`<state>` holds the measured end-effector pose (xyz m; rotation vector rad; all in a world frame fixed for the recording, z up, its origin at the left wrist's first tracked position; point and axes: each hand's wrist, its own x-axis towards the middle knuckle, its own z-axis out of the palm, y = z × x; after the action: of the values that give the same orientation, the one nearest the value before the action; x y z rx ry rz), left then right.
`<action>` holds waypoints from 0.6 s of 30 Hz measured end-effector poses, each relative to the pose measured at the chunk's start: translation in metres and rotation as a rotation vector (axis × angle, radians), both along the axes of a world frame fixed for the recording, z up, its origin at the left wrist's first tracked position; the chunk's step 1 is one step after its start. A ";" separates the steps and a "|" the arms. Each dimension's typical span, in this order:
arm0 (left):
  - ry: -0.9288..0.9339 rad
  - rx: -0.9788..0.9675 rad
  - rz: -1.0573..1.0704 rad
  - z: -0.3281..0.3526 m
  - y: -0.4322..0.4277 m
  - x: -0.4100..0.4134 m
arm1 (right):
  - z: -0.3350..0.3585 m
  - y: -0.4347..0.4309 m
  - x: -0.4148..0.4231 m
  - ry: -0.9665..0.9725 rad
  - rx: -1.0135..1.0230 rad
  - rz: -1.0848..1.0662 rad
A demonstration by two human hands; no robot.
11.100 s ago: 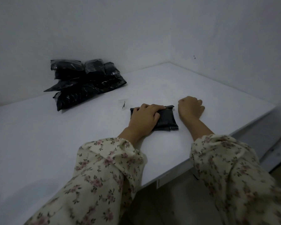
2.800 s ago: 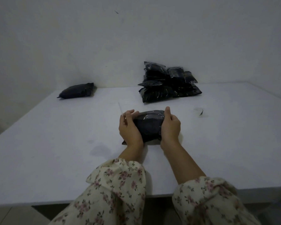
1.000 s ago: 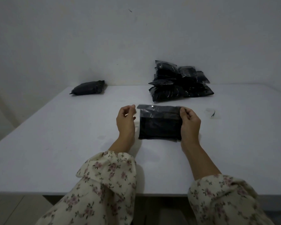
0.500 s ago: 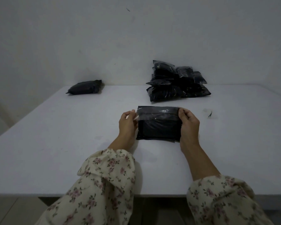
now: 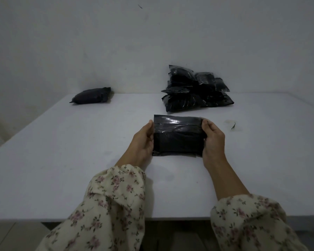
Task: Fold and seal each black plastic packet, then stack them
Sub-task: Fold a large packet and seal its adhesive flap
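Observation:
A flat black plastic packet [image 5: 178,138] lies on the white table [image 5: 62,160] in front of me, its glossy top flap standing up at the far edge. My left hand [image 5: 143,142] holds the packet's left side, thumb at the flap's corner. My right hand [image 5: 211,140] grips the right side, its thumb curled over the flap's right end. A heap of several black packets [image 5: 194,91] rests against the wall behind. One folded black packet [image 5: 92,96] lies alone at the back left.
A small dark scrap on a clear strip [image 5: 233,126] lies to the right of my right hand. The table runs into a grey wall [image 5: 152,42] at the back. Its near edge is under my floral sleeves.
My left hand has closed in from beside the packet and now holds its left edge. The flap stays raised between both thumbs. The packet has kept its place on the table.

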<state>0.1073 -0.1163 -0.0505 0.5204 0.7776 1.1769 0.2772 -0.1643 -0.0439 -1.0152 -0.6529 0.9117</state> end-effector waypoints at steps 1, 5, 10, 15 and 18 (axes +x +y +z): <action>0.009 -0.002 -0.019 -0.001 0.000 -0.002 | 0.000 -0.001 -0.001 -0.013 0.001 0.009; 0.050 -0.014 -0.052 0.001 0.000 -0.007 | 0.001 -0.003 -0.004 -0.012 -0.003 0.039; 0.100 -0.056 -0.004 -0.002 0.010 -0.014 | 0.001 0.000 -0.014 -0.044 -0.013 0.051; 0.215 0.077 -0.092 0.019 0.000 -0.026 | 0.004 -0.001 -0.021 -0.128 0.003 0.034; 0.356 0.222 -0.117 0.024 -0.005 -0.025 | 0.009 -0.002 -0.025 -0.134 0.009 0.034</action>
<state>0.0823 -0.1214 -0.0270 0.9661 0.9088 1.0804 0.2517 -0.1661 -0.0349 -1.0664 -0.7877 0.8744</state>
